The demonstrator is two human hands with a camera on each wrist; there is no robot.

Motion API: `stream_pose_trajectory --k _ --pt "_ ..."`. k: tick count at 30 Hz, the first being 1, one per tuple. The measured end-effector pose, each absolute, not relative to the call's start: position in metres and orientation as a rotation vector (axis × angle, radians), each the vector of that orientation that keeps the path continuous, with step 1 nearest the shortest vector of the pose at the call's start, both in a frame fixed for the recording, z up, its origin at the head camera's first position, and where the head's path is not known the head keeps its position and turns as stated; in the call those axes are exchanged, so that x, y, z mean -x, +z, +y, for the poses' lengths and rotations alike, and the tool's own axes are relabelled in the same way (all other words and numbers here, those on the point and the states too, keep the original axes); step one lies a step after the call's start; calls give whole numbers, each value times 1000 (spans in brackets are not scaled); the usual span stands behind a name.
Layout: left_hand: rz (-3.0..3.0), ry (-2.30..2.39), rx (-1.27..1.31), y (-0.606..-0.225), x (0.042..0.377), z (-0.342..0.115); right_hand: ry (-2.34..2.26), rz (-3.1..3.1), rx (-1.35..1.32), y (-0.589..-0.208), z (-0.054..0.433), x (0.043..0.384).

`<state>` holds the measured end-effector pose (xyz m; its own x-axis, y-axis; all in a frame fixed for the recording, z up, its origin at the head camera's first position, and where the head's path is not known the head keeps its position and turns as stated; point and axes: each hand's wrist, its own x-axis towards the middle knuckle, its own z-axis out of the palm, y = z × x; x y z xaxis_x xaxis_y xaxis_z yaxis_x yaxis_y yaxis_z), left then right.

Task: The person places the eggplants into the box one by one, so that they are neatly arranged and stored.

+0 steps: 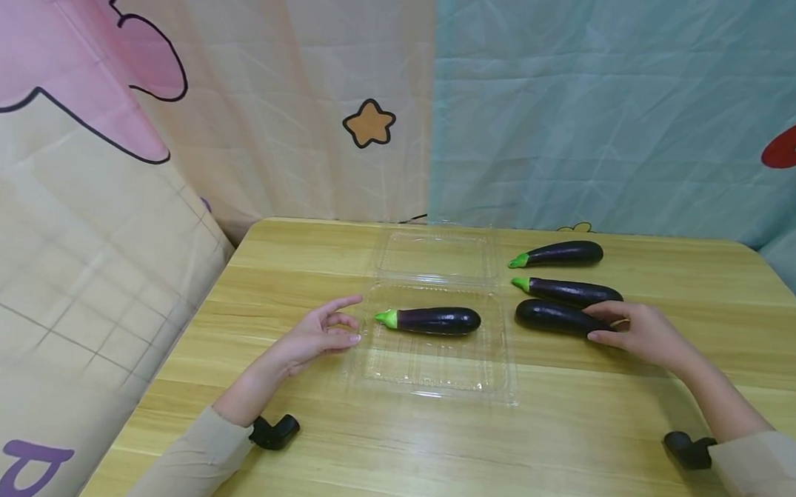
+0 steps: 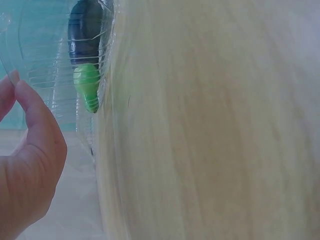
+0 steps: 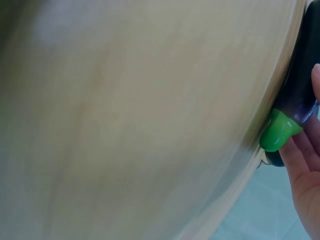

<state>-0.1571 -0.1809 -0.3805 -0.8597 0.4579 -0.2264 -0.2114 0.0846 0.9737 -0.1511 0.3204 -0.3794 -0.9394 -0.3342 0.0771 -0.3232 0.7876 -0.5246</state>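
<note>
A clear plastic clamshell box [image 1: 433,369] lies on the table with its lid folded back. Inside its base is one dark purple eggplant [image 1: 438,321], green stem to the left. My left hand [image 1: 314,337] is at the box's left side, thumb and index finger spread apart, fingertips right at the rim. My right hand [image 1: 648,335] holds another eggplant [image 1: 555,317] near its stem end, thumb on the near side and fingers on the far side. In the right wrist view its green stem [image 3: 280,131] points toward the palm.
Two more eggplants lie behind the held one, a middle eggplant [image 1: 576,292] and a far eggplant [image 1: 567,252], stems to the left. The box's lid [image 1: 437,258] lies flat toward the back of the wooden table [image 1: 304,252]. Patterned curtains [image 1: 543,136] hang behind.
</note>
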Motion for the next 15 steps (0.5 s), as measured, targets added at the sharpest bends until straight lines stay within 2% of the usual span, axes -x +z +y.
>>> stream_pose_trajectory --k 15 --pt "1875 1840 -237 -379 156 -181 -904 2929 594 -378 318 152"
